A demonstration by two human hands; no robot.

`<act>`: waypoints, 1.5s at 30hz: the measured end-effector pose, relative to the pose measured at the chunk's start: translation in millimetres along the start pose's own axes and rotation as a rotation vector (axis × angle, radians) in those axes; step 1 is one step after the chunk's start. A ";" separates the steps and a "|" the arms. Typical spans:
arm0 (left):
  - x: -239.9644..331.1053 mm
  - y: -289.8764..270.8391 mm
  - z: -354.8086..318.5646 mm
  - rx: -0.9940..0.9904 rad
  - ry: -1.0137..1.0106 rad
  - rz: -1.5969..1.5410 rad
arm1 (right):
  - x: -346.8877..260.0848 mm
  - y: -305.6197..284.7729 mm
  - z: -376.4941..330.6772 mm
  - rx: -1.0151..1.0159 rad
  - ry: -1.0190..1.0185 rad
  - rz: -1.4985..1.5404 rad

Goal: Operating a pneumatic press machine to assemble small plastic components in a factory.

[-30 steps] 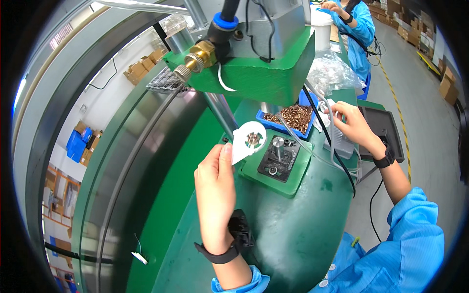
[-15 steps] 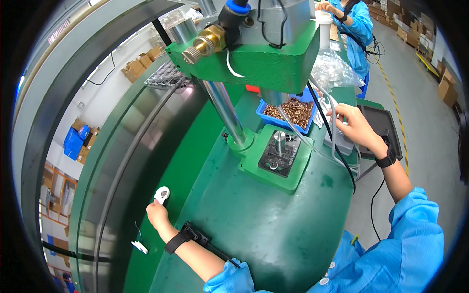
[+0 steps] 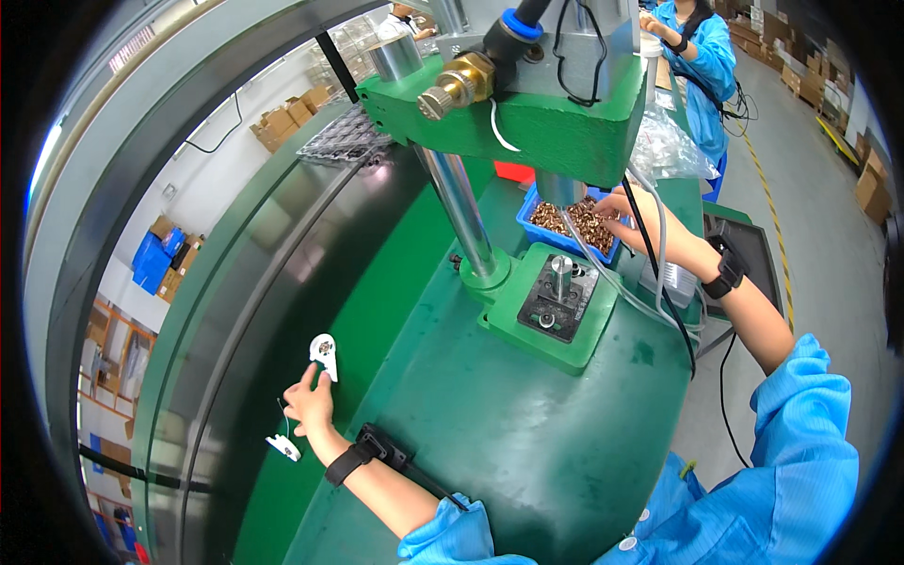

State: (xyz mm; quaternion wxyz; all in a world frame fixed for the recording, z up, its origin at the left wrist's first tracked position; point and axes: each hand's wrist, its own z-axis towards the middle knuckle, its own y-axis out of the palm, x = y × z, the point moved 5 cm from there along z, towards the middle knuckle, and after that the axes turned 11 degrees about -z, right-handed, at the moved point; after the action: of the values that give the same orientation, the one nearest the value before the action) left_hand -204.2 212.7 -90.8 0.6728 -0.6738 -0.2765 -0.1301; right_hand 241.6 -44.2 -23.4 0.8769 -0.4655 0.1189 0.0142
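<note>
My left hand [image 3: 311,403] is open over the green belt on the left, fingers spread. Just past its fingertips lies a white round part with a tapered tail [image 3: 323,347]; whether they touch I cannot tell. A second white part [image 3: 282,446], with a thin wire, rests beside that hand. My right hand [image 3: 654,229] reaches over a blue bin [image 3: 544,236] of small brass-coloured metal pieces [image 3: 576,224], fingers stretched out and apart. Between my hands stands a green bench press [image 3: 537,325] with a metal pin [image 3: 561,273] upright on its black base plate.
The press head [image 3: 508,127] overhangs the bin. Grey hoses and a black cable [image 3: 656,273] hang near my right wrist. A clear plastic bag [image 3: 673,146] lies behind the bin. A co-worker in a blue smock [image 3: 702,56] works at the back right.
My left hand has let go of the white tailed part and drawn back slightly, fingers spreading. My right hand has moved left from beside the hoses to the blue bin. The view has shifted slightly.
</note>
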 end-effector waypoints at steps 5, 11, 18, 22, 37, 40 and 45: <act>-39.7 -54.0 4.8 0.570 -0.224 0.034 | 5.0 19.8 16.7 -0.071 -0.007 -0.150; -108.9 -35.1 50.3 0.154 -0.143 -0.023 | -3.3 36.4 30.2 -0.187 -0.066 -0.318; -86.5 -25.5 54.6 0.166 0.132 -0.330 | 4.8 45.4 32.4 -0.243 -0.026 -0.319; -37.9 -45.8 34.4 0.135 0.020 -0.578 | 4.2 46.2 32.3 -0.195 -0.012 -0.302; 193.6 52.4 -204.6 -0.966 0.329 -1.633 | -3.2 7.6 18.7 -0.033 0.090 0.078; 196.3 52.3 -203.7 -0.800 0.277 -1.649 | -10.0 -14.0 6.4 -0.030 0.056 0.047; 219.4 52.8 -211.0 -0.563 0.515 -1.344 | -0.8 -42.4 -19.7 -0.013 0.156 0.089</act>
State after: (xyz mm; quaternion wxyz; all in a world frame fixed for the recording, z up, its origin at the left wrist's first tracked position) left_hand 44.6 52.6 -2.0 0.2957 -0.4553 -0.4174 -0.7287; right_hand 242.8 -84.3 0.6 0.8604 -0.4653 0.2073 0.0174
